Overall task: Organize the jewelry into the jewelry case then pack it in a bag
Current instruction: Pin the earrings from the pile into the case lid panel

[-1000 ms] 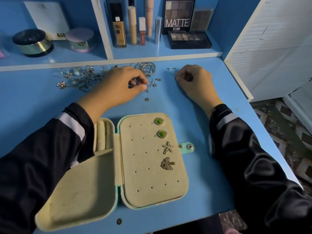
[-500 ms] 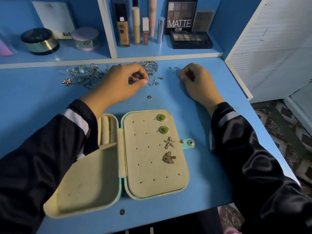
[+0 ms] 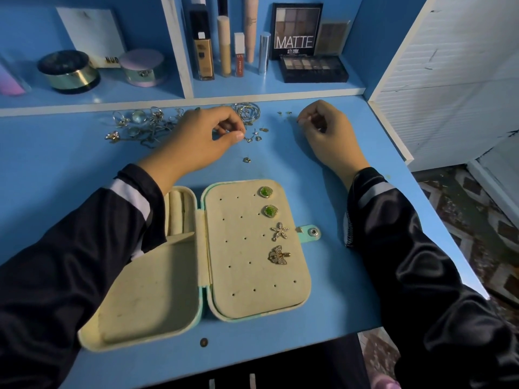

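**Hands hold position, no fifth earring placed**

Across the last second both hands stay at upper centre. The left hand [image 3: 207, 138] has thumb and forefinger nearly closed among the loose stud earrings [image 3: 255, 134]. The right hand [image 3: 325, 136] is curled, fingertips together. Whether either holds a stud is too small to tell. The jewelry case [image 3: 247, 276] lies open at lower centre on the worktop [image 3: 56, 153], with the same four earrings [image 3: 270, 211] pinned, so sorting looks early

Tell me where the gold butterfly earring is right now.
In the head view, the gold butterfly earring is pinned on the right-hand panel of the open jewelry case, lowest of four pieces, just below the star-shaped earring.
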Motion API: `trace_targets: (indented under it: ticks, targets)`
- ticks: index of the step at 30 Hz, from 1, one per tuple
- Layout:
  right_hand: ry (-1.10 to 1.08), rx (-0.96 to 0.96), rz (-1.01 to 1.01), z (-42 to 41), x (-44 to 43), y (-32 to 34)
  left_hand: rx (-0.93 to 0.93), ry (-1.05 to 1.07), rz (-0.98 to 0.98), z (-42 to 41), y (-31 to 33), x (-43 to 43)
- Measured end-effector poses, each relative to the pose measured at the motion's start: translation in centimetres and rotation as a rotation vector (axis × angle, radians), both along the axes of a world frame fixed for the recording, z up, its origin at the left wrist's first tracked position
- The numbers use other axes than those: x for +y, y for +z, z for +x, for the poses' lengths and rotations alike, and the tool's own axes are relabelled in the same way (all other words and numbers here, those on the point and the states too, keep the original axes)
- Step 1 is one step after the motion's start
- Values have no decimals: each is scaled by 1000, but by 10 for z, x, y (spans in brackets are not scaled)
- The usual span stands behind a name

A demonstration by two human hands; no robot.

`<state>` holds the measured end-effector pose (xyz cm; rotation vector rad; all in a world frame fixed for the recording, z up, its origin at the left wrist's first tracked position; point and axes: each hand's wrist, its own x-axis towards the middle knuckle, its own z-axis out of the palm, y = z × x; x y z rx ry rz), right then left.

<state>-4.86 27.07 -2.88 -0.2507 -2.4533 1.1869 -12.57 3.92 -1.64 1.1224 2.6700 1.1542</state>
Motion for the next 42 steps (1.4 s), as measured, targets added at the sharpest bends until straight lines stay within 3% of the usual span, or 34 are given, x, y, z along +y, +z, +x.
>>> trace_targets:
  ticks: [12, 18, 29, 42]
  targets:
    - [9, -81, -372, 59, -41, 15, 52, 11, 111, 31, 14, -19]
    - [-1, -68, -453, 102, -63, 17, 13, 10, 130, 69, 20, -30]
    - [-36, -29, -395, 174, -85, 5, -72, 18, 101, 132, 19, -43]
    - [-105, 74, -302, 193, -108, -9, -87, 112, 179, 169, 11, -54]
